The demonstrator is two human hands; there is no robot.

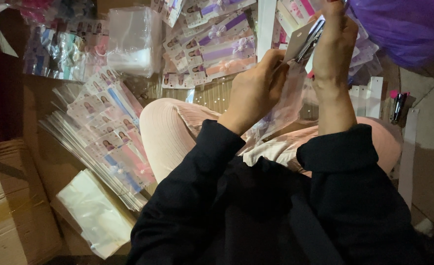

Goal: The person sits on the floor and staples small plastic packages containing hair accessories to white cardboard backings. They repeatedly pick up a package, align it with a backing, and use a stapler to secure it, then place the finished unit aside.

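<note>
Leftmost, a cardboard box [10, 206] and a stack of packed headbands [111, 142] lie on the floor. Further along, the left hand [256, 91] grips a clear bag [288, 105] holding a card [297, 43]. Beside it, the right hand [334, 46] closes on what looks like a stapler [309, 41] at the card's top.

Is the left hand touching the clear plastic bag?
Touching. The head view shows the left hand gripping the top of the clear plastic bag, which hangs below it.
</note>
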